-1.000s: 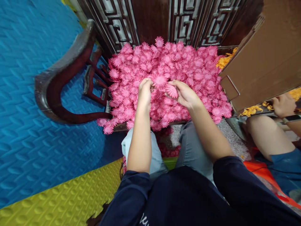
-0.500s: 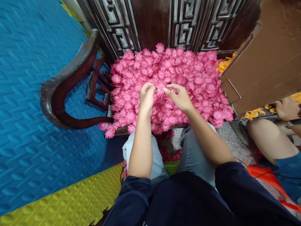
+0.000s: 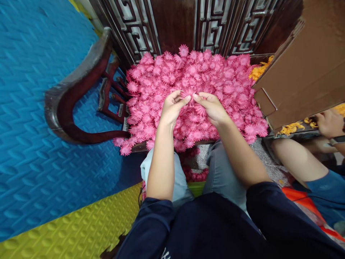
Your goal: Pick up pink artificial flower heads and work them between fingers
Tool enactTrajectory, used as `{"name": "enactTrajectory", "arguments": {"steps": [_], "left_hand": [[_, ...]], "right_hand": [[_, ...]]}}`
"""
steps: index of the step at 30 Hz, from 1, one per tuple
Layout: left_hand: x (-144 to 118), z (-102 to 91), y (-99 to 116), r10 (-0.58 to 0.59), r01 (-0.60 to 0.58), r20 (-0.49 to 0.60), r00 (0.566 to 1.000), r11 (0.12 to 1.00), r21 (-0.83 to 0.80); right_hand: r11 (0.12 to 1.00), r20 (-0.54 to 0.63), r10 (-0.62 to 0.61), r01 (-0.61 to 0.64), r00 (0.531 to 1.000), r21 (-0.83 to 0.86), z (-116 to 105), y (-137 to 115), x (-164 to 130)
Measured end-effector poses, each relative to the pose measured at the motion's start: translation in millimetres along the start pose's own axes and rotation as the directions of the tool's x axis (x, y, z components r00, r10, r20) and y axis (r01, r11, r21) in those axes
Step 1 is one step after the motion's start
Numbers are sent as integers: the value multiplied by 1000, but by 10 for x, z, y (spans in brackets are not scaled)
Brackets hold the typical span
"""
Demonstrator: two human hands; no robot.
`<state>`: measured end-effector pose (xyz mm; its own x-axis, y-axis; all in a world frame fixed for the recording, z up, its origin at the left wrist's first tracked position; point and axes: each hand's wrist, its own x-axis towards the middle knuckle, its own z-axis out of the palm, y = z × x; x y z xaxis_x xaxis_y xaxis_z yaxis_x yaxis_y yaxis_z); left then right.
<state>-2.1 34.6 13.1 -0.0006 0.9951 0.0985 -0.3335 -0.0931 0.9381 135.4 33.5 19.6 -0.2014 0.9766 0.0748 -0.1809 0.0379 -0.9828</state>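
Observation:
Between my two hands is a pink artificial flower [image 3: 189,94], its thin petals spread out. My left hand [image 3: 172,107] pinches its left edge between thumb and fingers. On the opposite edge, the thumb and fingers of my right hand [image 3: 212,108] are closed on the petals. Under and around both hands lies a thick heap of similar pink flowers [image 3: 231,91], covering most of a dark wooden seat. The fingertips partly hide the held flower's edges.
A curved dark wooden armrest [image 3: 60,108] rises on the left, above blue floor mats [image 3: 24,154]. Carved wooden panels [image 3: 175,25] stand behind the heap. At right are a brown cardboard box [image 3: 302,79], orange flowers [image 3: 291,128] and another person's hand [image 3: 330,124] and knee.
Both hands have shifted slightly up and to the right with the flower. My thumbs have come closer together over it, and my left thumb now reaches across toward its middle.

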Motion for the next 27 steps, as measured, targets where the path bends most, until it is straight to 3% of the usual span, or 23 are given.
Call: {"name": "enactTrajectory", "arguments": {"steps": [3, 9, 27], "left_hand": [[13, 4, -13, -8, 6, -33, 999, 999, -52], [51, -21, -36, -15, 15, -65, 998, 1000, 2], [57, 36, -145, 115, -92, -165, 979, 986, 140]], "right_hand": [[999, 3, -24, 24, 1000, -24, 21, 3, -6], [995, -46, -82, 80, 996, -62, 47, 17, -7], [997, -73, -61, 57, 995, -54, 40, 35, 12]]}}
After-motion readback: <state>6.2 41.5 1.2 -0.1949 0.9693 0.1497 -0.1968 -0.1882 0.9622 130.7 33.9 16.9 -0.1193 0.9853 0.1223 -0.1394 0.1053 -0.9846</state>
